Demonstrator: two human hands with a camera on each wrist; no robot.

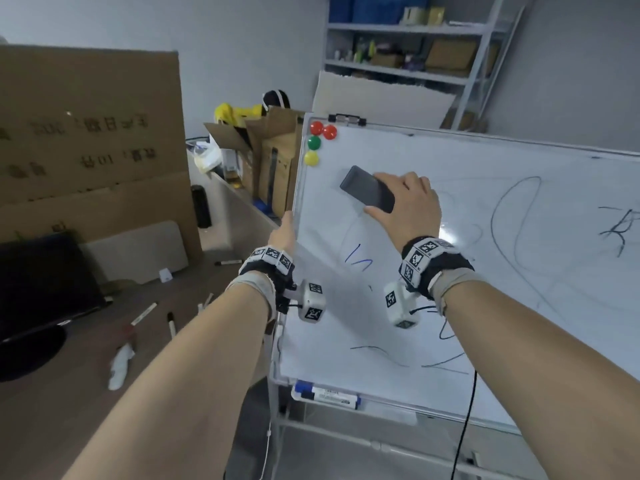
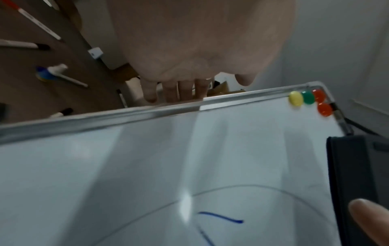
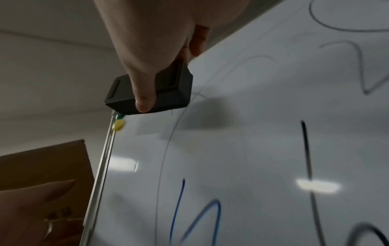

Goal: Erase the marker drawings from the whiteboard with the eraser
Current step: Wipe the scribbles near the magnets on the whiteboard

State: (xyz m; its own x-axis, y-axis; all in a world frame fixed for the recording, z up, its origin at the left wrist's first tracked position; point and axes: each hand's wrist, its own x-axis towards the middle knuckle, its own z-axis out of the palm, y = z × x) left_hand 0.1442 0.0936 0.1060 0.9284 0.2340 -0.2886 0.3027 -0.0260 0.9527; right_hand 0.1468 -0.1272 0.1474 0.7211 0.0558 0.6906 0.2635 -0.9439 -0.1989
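A white whiteboard (image 1: pixel 450 188) on a stand carries black and blue marker lines (image 1: pixel 356 259). My right hand (image 1: pixel 405 202) grips a dark rectangular eraser (image 1: pixel 367 194) and presses it flat on the board's upper left, just right of the magnets. The right wrist view shows the thumb across the eraser (image 3: pixel 151 93) with blue strokes (image 3: pixel 195 214) below it. My left hand (image 1: pixel 285 230) grips the board's left frame edge (image 1: pixel 297 202); in the left wrist view its fingers (image 2: pixel 174 93) curl behind the frame (image 2: pixel 147 113). The eraser (image 2: pixel 357 174) fills that view's right edge.
Red, green and yellow magnets (image 1: pixel 315 143) cluster in the board's top left corner. Markers (image 1: pixel 329 396) lie in the tray beneath. To the left a desk (image 1: pixel 86 393) holds loose markers, a crumpled tissue (image 1: pixel 119 365) and a monitor (image 1: pixel 38 289). Cardboard boxes (image 1: pixel 86 133) and shelving (image 1: pixel 415 46) stand behind.
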